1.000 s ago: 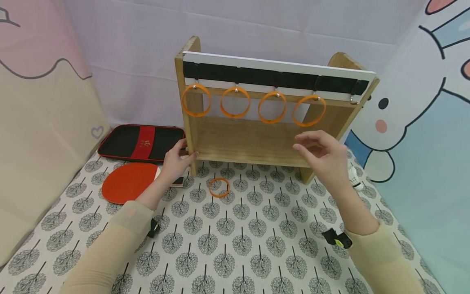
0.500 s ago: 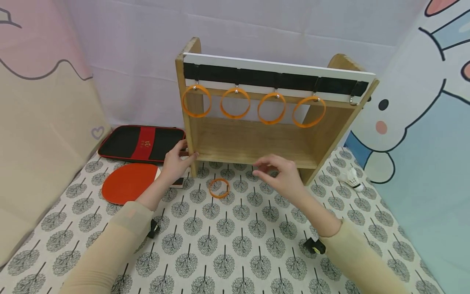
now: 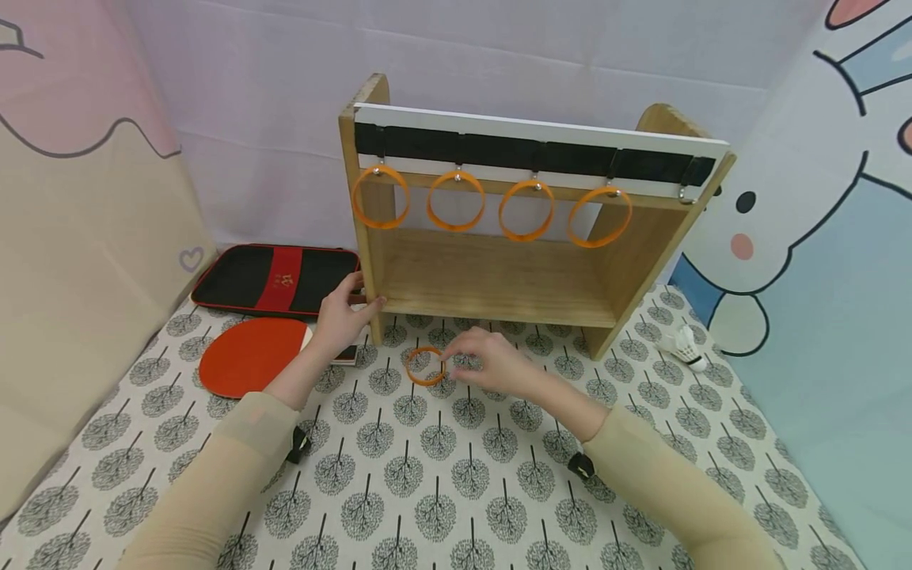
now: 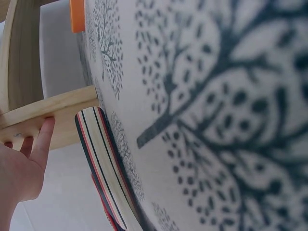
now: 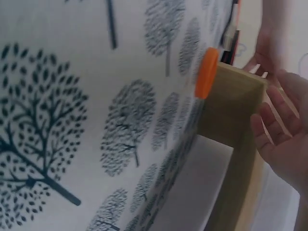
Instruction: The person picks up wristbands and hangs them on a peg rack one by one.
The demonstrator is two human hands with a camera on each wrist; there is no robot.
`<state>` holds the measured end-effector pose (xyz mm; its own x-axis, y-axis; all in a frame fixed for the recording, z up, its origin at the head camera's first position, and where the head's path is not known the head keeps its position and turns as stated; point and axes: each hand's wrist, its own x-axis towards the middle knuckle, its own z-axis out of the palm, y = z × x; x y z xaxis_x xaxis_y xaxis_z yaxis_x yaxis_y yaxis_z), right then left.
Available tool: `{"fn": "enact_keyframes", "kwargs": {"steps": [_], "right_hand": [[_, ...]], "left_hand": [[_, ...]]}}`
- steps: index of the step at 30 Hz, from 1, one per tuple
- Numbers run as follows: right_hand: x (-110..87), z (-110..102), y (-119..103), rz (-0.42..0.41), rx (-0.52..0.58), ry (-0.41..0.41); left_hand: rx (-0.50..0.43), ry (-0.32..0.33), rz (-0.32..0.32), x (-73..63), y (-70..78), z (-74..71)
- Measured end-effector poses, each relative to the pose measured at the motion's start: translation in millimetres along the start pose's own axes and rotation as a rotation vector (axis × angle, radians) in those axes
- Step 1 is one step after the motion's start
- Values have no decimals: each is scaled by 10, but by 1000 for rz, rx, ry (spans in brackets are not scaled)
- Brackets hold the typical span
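Note:
My left hand (image 3: 340,317) holds the left side panel of a small wooden shelf (image 3: 492,273), thumb at its front edge and fingers at its outer side. In the left wrist view, a finger of the left hand (image 4: 33,166) lies against the wood. An orange ring (image 3: 422,383) lies on the tablecloth before the shelf. Just right of it is my right hand (image 3: 492,362), thumb and fingers parted. The right wrist view shows a gap between the ring (image 5: 207,72) and the right hand (image 5: 286,132). Other orange rings (image 3: 526,237) hang from hooks on the shelf's white-and-black rail (image 3: 499,150).
The rail's rightmost hook (image 3: 687,196) carries no ring. Left of the shelf lie a black-and-red case (image 3: 238,273) and a red table tennis bat (image 3: 249,356). A shuttlecock (image 3: 685,347) lies to the right. The patterned tablecloth (image 3: 456,475) spreads in front; a fabric wall (image 3: 249,119) stands behind.
My right hand has moved left and down from below the rightmost hanging ring to beside the ring on the cloth. My left hand has stayed at the shelf's side panel.

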<state>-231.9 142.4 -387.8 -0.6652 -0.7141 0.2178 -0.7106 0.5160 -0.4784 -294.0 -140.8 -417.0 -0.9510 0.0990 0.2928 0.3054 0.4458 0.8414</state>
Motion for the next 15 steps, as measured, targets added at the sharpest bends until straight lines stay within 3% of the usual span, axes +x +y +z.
{"fn": "enact_keyframes", "kwargs": {"steps": [5, 15], "right_hand": [[92, 117, 148, -66, -18, -105], [227, 281, 291, -37, 38, -215]], "left_hand": [[7, -2, 1, 4, -18, 10], [11, 2, -6, 3, 2, 7]]}}
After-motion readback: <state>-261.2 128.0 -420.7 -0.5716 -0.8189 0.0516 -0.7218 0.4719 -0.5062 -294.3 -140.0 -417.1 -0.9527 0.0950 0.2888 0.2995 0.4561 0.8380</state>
